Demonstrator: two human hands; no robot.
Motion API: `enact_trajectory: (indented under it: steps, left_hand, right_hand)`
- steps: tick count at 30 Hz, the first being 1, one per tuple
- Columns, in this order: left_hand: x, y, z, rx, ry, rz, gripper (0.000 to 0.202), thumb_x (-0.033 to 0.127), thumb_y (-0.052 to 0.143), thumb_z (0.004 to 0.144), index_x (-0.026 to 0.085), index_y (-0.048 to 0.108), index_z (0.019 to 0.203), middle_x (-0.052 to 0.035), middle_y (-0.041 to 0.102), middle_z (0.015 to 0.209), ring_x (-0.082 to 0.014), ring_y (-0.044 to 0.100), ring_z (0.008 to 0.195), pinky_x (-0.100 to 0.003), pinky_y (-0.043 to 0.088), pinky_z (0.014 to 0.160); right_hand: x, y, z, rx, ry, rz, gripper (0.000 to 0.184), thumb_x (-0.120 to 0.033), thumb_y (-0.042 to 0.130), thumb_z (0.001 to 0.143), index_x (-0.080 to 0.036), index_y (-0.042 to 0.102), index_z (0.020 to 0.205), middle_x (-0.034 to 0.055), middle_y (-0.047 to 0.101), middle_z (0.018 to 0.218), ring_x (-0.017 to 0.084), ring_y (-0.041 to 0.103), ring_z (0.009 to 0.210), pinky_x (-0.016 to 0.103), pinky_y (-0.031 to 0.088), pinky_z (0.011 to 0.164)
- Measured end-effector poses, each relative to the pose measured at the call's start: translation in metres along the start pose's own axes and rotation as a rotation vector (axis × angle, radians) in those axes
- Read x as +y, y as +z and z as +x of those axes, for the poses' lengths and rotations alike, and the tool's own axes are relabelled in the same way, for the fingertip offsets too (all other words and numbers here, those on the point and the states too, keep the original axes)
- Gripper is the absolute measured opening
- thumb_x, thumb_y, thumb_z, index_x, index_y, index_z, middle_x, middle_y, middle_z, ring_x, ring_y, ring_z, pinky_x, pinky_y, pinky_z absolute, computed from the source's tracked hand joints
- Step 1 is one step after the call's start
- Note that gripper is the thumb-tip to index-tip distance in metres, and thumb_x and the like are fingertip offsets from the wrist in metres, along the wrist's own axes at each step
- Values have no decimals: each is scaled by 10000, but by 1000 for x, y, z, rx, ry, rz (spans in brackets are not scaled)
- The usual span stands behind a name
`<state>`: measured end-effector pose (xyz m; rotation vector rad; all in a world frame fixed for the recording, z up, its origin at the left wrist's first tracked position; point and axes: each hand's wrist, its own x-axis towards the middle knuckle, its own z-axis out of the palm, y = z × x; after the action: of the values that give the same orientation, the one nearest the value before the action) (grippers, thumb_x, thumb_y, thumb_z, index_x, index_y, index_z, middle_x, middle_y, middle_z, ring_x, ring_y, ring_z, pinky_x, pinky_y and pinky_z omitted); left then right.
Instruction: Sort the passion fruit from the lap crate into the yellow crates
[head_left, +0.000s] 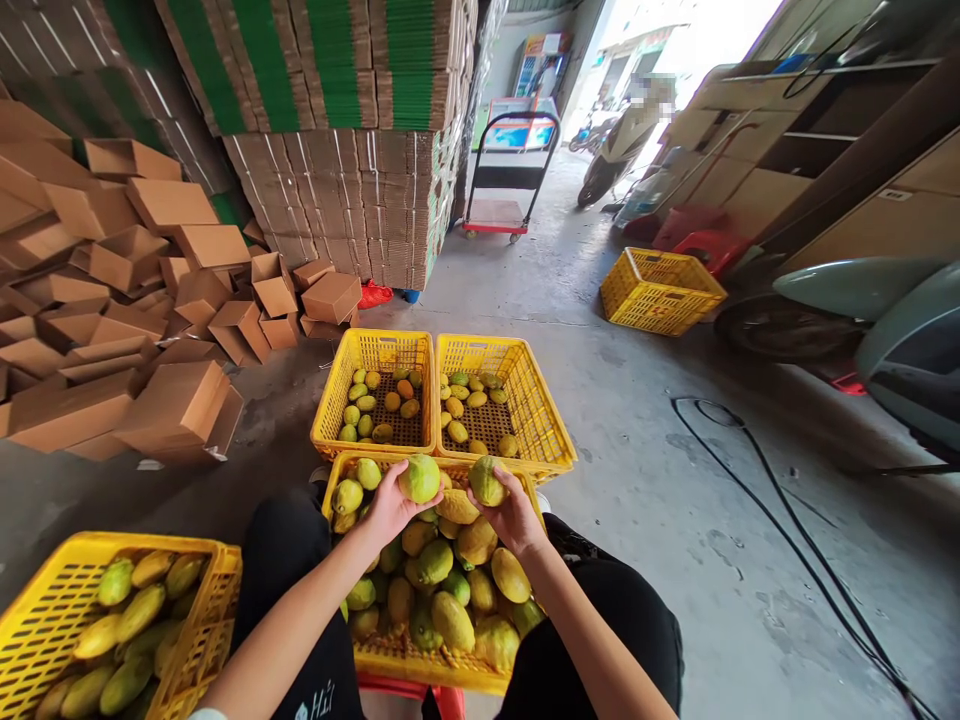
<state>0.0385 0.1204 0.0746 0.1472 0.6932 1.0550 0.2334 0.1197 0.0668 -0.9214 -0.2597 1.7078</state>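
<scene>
My left hand [393,502] is closed around a yellow-green papaya [420,480]. In my right hand [517,515] I grip another greenish papaya [487,482], close to the first but apart from it. Both hands hover over a yellow crate [420,668] between my knees, heaped with green and yellow papayas [453,622]. Beyond it stand two more yellow crates side by side. The left crate [322,432] has several papayas along its left side and a few orange ones at right. Inside the right crate [551,425], several lie mostly toward the left.
Another crate [37,580] of papayas stands at lower left. Small cardboard boxes [172,405] are piled at left, before stacked flattened cartons [337,190]. A hand truck [495,215], a yellow crate [652,305], a black cable [780,490] and a parked scooter [900,330] are farther out.
</scene>
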Motion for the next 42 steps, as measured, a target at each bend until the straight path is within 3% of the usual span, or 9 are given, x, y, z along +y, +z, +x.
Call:
enact_trajectory:
  steps: [6,10,15,19,24,29,36,42]
  left_hand:
    - [0,0,0,41,7,15,230,311,528,793,122,557,922,-117,670,841,-281,650,882,-427,517,769]
    - [2,-4,2,48,-27,-11,262,358,519,792,132,557,921,-123,667,856,-290,644,904,-401,526,719]
    - [6,-5,2,-27,-6,-113,244,318,498,788,138,562,939,-136,663,931,-312,616,990,-462,512,795]
    - [12,0,0,-68,37,-130,299,313,514,805,127,555,1036,-142,648,1024,-299,609,1013,-418,523,805]
    - [15,-1,2,12,18,-40,335,380,547,811,114,569,1012,-138,662,941,-201,653,736,-207,491,494]
    - [12,-4,5,-1,5,15,345,434,547,796,116,593,923,-125,664,823,-140,595,563,-169,386,369]
    - [12,-3,4,27,14,-13,345,434,534,799,120,586,932,-125,661,816,-150,601,583,-169,383,380]
    - [12,-2,3,46,7,-19,345,434,545,789,123,580,933,-124,658,819,-161,607,599,-176,381,383]
  right_hand:
    - [-1,-1,1,-10,4,21,309,-268,715,647,-280,603,935,-37,695,829,232,664,861,410,546,782]
    - [-6,-4,1,-53,42,128,295,-301,625,657,-267,621,950,4,716,853,287,649,944,470,531,808]
    - [-8,-6,2,-176,35,160,399,-252,582,637,-283,610,1033,27,718,967,316,619,1040,528,491,873]
    - [-8,-2,1,-162,1,143,319,-275,595,723,-249,618,1040,35,720,984,273,644,1000,461,519,866]
    - [-9,-1,0,-32,39,98,237,-375,603,779,-201,655,932,28,738,816,194,691,719,298,585,648]
    - [-8,-1,0,19,62,71,183,-340,622,770,-196,650,879,31,729,779,184,687,669,243,560,502]
    - [-10,0,-1,-69,50,156,195,-314,575,752,-245,627,927,23,723,874,259,681,860,400,582,678]
    - [-9,-1,1,-124,-4,229,346,-215,556,704,-292,589,1040,9,714,948,271,656,968,490,547,802]
